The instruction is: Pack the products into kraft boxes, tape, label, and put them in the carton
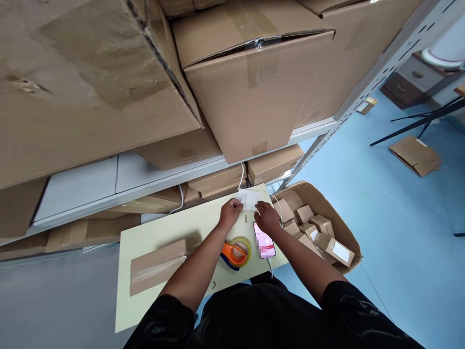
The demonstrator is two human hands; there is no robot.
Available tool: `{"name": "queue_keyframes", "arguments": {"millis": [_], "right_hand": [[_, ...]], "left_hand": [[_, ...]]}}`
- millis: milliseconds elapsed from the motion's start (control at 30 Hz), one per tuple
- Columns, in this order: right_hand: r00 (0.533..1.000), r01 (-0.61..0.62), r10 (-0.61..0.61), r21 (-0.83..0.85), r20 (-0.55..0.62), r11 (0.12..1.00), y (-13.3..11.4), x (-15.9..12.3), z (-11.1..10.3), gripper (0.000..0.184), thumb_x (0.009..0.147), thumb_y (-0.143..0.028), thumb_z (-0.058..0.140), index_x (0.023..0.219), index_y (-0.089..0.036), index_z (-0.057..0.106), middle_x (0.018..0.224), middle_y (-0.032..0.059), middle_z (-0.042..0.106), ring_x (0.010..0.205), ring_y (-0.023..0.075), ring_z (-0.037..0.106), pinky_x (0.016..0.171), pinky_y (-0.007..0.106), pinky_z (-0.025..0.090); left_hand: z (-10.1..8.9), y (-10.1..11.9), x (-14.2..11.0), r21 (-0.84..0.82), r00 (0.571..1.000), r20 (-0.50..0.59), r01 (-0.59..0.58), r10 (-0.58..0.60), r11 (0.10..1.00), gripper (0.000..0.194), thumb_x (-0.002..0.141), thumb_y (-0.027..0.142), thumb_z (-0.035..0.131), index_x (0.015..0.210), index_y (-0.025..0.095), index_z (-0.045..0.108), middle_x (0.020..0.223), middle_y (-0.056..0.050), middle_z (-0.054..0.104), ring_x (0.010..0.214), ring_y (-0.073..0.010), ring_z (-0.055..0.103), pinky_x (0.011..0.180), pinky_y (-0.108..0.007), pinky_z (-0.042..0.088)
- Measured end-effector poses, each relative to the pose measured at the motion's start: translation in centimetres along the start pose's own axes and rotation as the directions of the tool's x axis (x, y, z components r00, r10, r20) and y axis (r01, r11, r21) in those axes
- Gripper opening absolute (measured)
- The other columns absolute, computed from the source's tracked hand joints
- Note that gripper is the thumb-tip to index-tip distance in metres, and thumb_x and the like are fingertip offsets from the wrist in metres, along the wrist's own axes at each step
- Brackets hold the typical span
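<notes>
A small white sheet [249,198], perhaps a label, is at the far right end of the pale table [152,242]. My left hand [231,214] pinches its left edge with closed fingers. At the sheet's right edge, the fingers of my right hand [267,217] are also closed on it. Nearer to me lies an orange tape dispenser [232,254] with a roll of clear tape. A lit phone [265,241] rests below my right hand with a cable plugged in. To the left, a cardboard box [158,267] lies on the table, partly behind my left forearm.
A large open carton [327,203] full of small boxes stands right of the table. Shelving [203,170] with big cartons [261,92] rises close in front. White cables run over the table's far edge. A flattened box [416,155] lies on the blue floor.
</notes>
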State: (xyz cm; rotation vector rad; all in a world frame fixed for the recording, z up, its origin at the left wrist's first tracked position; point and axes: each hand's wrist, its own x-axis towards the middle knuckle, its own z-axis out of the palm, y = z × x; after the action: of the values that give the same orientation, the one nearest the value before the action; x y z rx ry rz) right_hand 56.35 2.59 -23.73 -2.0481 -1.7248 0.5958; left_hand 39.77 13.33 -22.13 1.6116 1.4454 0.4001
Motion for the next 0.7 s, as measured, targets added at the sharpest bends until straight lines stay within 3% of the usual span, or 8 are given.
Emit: {"name": "queue_keyframes", "arguments": {"millis": [100,233,433,533,700], "right_hand": [[0.982,0.147,-0.126,-0.147,0.14,0.978,-1.3,1.6,0.4,0.051,0.097,-0.024,0.047,0.145,-0.012,0.06,0.159,0.0153,0.049,0.144,0.031,0.042,0.119,0.044,0.033],[0.954,0.183,-0.109,-0.254,0.278,0.95,-1.6,3.1,1.6,0.063,0.095,-0.024,0.046,0.156,-0.012,0.047,0.17,0.0119,0.032,0.154,0.0337,0.029,0.123,0.047,0.024],[0.942,0.231,-0.126,-0.329,0.31,0.916,-1.1,3.6,3.0,0.066,0.095,-0.029,0.044,0.158,-0.008,0.043,0.173,0.0132,0.022,0.157,0.0351,0.023,0.125,0.049,0.019],[0.932,0.261,-0.142,-0.346,0.334,0.901,-1.4,4.0,3.4,0.067,0.096,-0.028,0.04,0.16,-0.009,0.04,0.174,0.0121,0.021,0.157,0.0344,0.022,0.124,0.049,0.02],[0.929,0.199,-0.043,-0.397,0.368,0.896,-2.1,5.1,3.8,0.077,0.095,-0.042,0.044,0.166,-0.017,0.027,0.174,0.0144,0.02,0.157,0.0408,0.018,0.122,0.06,0.017]], "left_hand": [[-1.4,-1.5,-0.5,-0.121,0.994,-0.08,0.063,-0.073,0.991,0.019,0.085,0.038,0.063,0.074,0.022,0.059,0.071,0.003,0.064,0.067,-0.0146,0.058,0.067,-0.025,0.044],[-2.7,-3.1,-0.5,-0.192,0.987,-0.117,0.089,-0.113,0.977,0.013,0.082,0.033,0.062,0.078,0.023,0.055,0.07,0.004,0.063,0.067,-0.0147,0.06,0.067,-0.026,0.047],[-3.6,-3.9,-0.4,-0.263,0.974,-0.094,0.176,-0.207,0.949,0.022,0.076,0.025,0.067,0.095,0.023,0.057,0.082,0.002,0.067,0.067,-0.0141,0.063,0.065,-0.025,0.052],[-4.0,-3.8,-0.5,-0.273,0.975,-0.033,0.201,-0.218,0.941,0.014,0.082,0.034,0.065,0.087,0.022,0.059,0.079,0.001,0.065,0.068,-0.0151,0.062,0.063,-0.026,0.054],[-4.5,-3.8,-0.4,-0.22,0.976,-0.062,0.192,-0.21,0.956,0.029,0.087,0.046,0.062,0.072,0.023,0.052,0.068,0.001,0.057,0.063,-0.0164,0.06,0.06,-0.028,0.055]]}}
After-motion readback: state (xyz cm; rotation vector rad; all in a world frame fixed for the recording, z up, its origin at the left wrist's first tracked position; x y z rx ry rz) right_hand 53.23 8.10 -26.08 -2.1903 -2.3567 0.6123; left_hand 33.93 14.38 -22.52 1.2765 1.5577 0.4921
